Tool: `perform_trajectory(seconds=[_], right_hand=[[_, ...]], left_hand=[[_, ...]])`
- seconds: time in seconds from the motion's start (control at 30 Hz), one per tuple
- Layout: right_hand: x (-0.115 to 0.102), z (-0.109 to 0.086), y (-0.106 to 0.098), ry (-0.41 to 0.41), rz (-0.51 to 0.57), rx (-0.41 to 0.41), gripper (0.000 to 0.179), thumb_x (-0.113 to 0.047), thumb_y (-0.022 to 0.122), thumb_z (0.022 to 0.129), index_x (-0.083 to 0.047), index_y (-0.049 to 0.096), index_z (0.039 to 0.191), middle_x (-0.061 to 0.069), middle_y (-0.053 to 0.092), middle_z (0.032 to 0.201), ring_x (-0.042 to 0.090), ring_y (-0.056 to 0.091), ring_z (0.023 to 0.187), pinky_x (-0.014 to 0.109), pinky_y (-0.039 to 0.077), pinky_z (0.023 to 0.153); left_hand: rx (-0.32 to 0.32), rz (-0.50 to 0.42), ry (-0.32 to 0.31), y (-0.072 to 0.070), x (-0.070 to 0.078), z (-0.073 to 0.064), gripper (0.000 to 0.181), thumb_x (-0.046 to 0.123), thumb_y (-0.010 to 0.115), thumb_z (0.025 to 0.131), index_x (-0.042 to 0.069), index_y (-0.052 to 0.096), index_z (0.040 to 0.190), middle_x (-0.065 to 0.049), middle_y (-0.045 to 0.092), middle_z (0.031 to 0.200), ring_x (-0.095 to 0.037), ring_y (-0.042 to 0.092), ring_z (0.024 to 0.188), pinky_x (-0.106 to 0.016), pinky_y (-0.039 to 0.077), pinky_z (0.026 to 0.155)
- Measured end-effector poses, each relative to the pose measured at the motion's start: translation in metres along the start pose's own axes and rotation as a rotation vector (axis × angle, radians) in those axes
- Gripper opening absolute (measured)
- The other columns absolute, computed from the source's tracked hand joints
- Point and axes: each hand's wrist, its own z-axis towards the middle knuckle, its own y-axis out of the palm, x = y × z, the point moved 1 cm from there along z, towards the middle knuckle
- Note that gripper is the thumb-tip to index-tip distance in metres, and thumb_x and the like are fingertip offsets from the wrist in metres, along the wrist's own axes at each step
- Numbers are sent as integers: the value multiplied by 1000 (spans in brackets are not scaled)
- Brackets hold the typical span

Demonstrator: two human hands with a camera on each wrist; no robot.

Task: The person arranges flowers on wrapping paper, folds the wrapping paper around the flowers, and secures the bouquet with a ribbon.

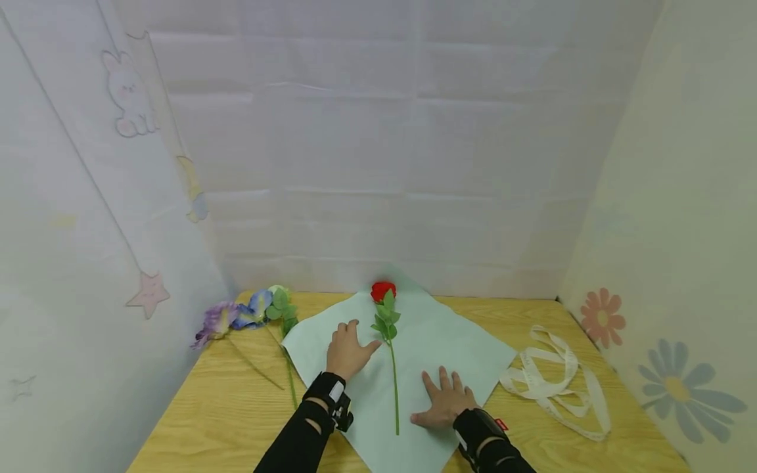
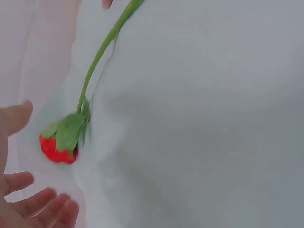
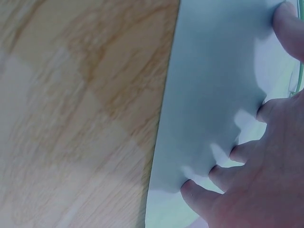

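Note:
A red artificial rose [image 1: 383, 292] with a long green stem lies lengthwise on a pale green sheet of wrapping paper [image 1: 455, 335], set corner-forward on the table. My left hand [image 1: 347, 351] is over the paper just left of the stem, thumb and fingers spread and holding nothing. In the left wrist view the rose's bloom [image 2: 59, 149] shows beyond the spread fingers. To the right of the stem, my right hand [image 1: 446, 401] rests on the paper with its fingers splayed. The right wrist view shows those fingertips [image 3: 190, 187] touching the sheet near its edge.
On the wooden table [image 1: 195, 407], a purple flower [image 1: 215, 322], a blue flower [image 1: 254, 310] and a leafy green stem [image 1: 282, 305] lie at the left. A loose white ribbon [image 1: 550, 381] is heaped at the right. Pale sheets enclose the back and sides.

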Motion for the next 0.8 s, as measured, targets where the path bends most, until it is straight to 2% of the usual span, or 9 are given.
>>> perform_trajectory(seconds=[0.1,0.2,0.33,0.43,0.5,0.57,0.67,0.8], right_hand=[[2,0,1,-6,13,-1,98,-66,74,80,-11,43,155,29,27,160,57,21,145,72,24,110],[4,-1,-1,-15,26,-1,98,-64,74,81,-9,42,155,30,26,160,58,20,145,73,23,109],[7,0,-3,-10,40,-5,99,-64,75,80,-8,42,155,33,25,160,59,19,144,75,21,109],[11,5,0,-3,38,-6,102,-67,74,79,-8,40,156,33,23,160,59,17,145,75,20,110],[15,10,5,-2,34,-4,104,-69,73,79,-9,40,156,33,22,160,59,16,145,75,20,110],[18,14,9,-7,30,1,105,-72,72,78,-9,39,156,32,22,161,59,16,145,75,19,110],[19,18,15,-15,29,7,106,-72,72,77,-9,40,156,33,23,160,60,16,145,76,18,109],[14,19,18,-43,47,1,105,-71,73,77,-8,41,155,34,23,160,61,16,144,77,18,108]], left_hand=[[39,51,14,-17,-11,7,87,53,77,86,3,45,150,-30,44,143,-49,46,128,-64,41,98],[52,85,-2,-40,-18,14,98,59,74,86,9,32,159,-30,25,159,-50,26,145,-70,25,109],[61,132,-38,-74,-28,22,108,65,71,86,14,17,164,-30,4,165,-51,4,151,-74,6,113],[65,156,-88,-96,-44,23,112,68,68,86,14,9,165,-30,-5,166,-53,-5,151,-76,-3,111],[65,181,-146,-106,-62,20,114,71,64,87,14,3,165,-30,-8,165,-54,-7,150,-77,-6,109],[45,198,-231,-113,-85,13,114,73,58,89,14,-2,165,-32,-11,164,-55,-9,149,-79,-6,107],[3,207,-378,-119,-122,-4,111,76,48,93,11,-8,163,-34,-15,162,-58,-12,147,-81,-8,105],[-31,158,-512,-126,-164,-30,108,71,45,95,5,-8,162,-41,-18,158,-66,-14,142,-82,-8,104]])
